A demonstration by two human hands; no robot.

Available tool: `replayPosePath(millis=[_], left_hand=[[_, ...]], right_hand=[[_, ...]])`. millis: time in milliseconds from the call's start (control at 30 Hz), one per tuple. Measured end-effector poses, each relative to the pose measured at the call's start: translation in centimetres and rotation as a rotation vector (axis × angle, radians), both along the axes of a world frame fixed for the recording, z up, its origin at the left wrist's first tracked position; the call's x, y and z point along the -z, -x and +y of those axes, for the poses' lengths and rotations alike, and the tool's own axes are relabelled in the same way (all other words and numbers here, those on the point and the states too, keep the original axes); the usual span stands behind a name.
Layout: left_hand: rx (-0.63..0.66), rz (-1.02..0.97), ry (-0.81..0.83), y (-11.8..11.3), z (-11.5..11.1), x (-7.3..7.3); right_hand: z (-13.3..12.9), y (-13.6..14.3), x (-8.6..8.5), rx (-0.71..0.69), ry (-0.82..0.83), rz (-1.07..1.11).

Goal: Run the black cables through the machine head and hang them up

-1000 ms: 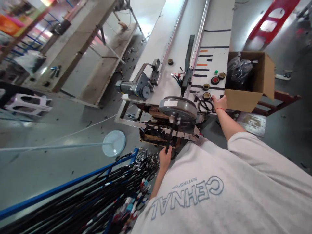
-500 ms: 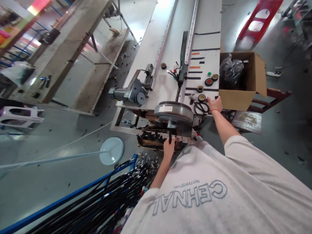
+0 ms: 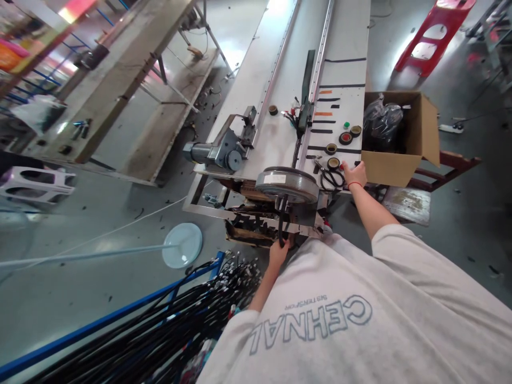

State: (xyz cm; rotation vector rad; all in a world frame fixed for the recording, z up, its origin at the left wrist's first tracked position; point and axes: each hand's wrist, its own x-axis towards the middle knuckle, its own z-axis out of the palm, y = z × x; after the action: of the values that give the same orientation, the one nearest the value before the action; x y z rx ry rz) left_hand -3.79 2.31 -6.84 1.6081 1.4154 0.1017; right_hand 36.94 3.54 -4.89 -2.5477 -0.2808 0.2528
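Pale bench [image 3: 346, 32] toward twelve o'clock; at five, the left hand [image 3: 279, 253] pinches black cable [image 3: 281, 224] below the wheel [image 3: 298, 184]; the right hand [image 3: 356, 174] (three o'clock), thumb spread, rests beside scissors [image 3: 325, 169].

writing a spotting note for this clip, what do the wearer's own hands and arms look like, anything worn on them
Both the left hand and right hand are bare, ungloved. A thin red band circles the right wrist. Loose off-white sleeves leave the forearms uncovered.
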Motion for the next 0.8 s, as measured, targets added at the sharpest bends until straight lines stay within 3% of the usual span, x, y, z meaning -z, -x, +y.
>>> replayPosePath(millis=[100, 167, 367, 600, 800], left_hand=[[-0.011, 0.018, 0.067, 2.7, -1.4, 1.4], [-0.023, -0.010, 0.078, 4.1, -2.0, 1.2], [-0.033, -0.148, 0.031, 6.0, -3.4, -2.3], [-0.348, -0.330, -0.021, 4.1, -3.9, -4.8], [-0.304, -0.373, -0.078, 1.5, -2.8, -5.2]], right_hand=[[0.0, -0.2, 0.2, -0.013, 0.001, -0.005], [0.0, -0.2, 0.2, -0.013, 0.004, -0.010], [-0.1, 0.1, -0.1, -0.011, 0.016, -0.014], [-0.1, 0.2, -0.2, -0.006, 0.033, -0.010], [-0.1, 0.2, -0.3, -0.010, 0.045, -0.010]])
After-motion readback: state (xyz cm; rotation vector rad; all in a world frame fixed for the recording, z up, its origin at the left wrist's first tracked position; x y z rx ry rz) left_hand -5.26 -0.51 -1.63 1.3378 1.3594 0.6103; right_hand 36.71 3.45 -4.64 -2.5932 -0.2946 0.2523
